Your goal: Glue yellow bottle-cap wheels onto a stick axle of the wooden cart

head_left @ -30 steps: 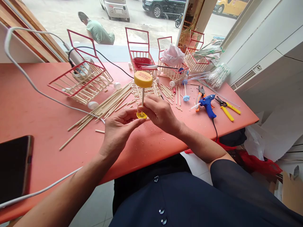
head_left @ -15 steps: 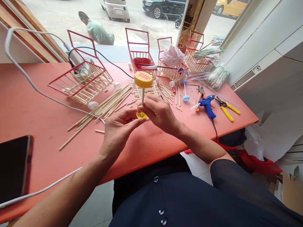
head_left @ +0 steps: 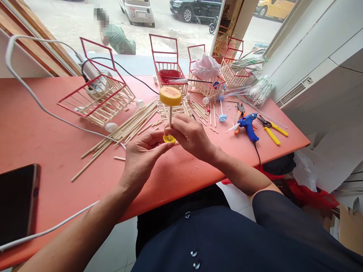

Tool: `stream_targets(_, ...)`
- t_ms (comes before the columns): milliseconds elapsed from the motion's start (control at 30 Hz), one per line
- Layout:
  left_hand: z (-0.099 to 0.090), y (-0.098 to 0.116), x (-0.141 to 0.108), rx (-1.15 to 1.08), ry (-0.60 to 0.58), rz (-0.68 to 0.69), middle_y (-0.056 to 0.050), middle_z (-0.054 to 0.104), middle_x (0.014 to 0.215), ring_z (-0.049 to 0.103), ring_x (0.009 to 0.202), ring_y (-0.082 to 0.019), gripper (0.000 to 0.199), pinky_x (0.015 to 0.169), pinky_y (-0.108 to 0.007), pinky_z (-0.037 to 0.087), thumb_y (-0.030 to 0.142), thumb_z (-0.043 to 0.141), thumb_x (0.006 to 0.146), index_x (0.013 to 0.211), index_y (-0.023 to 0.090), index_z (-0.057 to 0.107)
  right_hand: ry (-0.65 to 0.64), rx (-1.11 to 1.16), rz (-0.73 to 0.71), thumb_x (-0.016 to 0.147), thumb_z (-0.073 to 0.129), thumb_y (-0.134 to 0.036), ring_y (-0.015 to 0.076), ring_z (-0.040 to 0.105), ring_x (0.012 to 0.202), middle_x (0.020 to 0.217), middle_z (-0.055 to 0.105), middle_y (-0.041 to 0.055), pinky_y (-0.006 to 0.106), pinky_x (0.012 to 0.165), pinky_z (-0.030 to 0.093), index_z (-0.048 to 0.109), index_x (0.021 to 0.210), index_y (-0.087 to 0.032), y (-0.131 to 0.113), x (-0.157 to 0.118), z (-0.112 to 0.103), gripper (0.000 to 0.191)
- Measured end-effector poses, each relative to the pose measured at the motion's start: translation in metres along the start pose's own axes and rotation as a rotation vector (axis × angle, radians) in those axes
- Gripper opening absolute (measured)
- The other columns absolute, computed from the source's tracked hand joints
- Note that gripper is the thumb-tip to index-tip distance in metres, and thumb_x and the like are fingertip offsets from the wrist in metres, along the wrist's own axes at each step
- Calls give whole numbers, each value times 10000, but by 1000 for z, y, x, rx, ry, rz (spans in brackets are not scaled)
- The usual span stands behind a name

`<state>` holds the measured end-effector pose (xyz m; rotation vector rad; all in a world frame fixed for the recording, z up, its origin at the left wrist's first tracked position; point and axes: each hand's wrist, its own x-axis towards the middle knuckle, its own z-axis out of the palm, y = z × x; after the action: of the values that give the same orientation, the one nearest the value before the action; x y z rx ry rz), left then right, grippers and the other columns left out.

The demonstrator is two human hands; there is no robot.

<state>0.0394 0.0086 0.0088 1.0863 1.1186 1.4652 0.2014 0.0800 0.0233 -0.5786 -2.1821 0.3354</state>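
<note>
- Left hand [head_left: 139, 158], grip pinched on lower round yellow plastic cap [head_left: 169, 140].
- Right hand [head_left: 193, 136], grip closed round pale wooden stick [head_left: 170, 118].
- Barely changed: join held steady.

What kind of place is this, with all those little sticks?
It looks like a small craft workspace, maybe in a shop. You can tell from the loose wooden sticks, the blue glue gun and the red-rimmed basket built from thin sticks.

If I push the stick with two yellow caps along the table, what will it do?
The stick would probably roll, because its yellow caps are round. It's likely light, being thin, and seems stiff, since it looks straight.
</note>
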Motion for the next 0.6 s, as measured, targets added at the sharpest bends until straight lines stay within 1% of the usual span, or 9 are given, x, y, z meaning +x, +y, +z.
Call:
stream_targets(167, 1, 2, -1, -7, 7, -5, -73, 847, 1015, 790, 945, -236, 360, 917, -389, 664, 364, 989, 679, 984, 223, 859, 22, 10, -12, 1158, 411, -342, 131, 460, 820, 857, 470, -9, 260, 776, 398, 436, 828, -231, -1, 0, 0, 349)
stream_targets(333, 1, 1, 0, -7, 3, 3, -71, 849, 1033, 795, 974, -239, 338, 950, -396, 659, 345, 974, 703, 998, 228, 859, -4, 9, 6, 1156, 408, -333, 134, 465, 833, 860, 474, -7, 262, 790, 404, 446, 825, -228, 0, 0, 0, 350)
stream_targets(600, 1, 1, 0, -9, 14, -3, -72, 845, 1022, 784, 960, -241, 362, 932, -396, 655, 368, 992, 667, 974, 229, 859, 8, -15, -13, 1157, 416, -347, 139, 476, 833, 857, 480, -6, 262, 782, 411, 465, 834, -226, -1, 1, -1, 348)
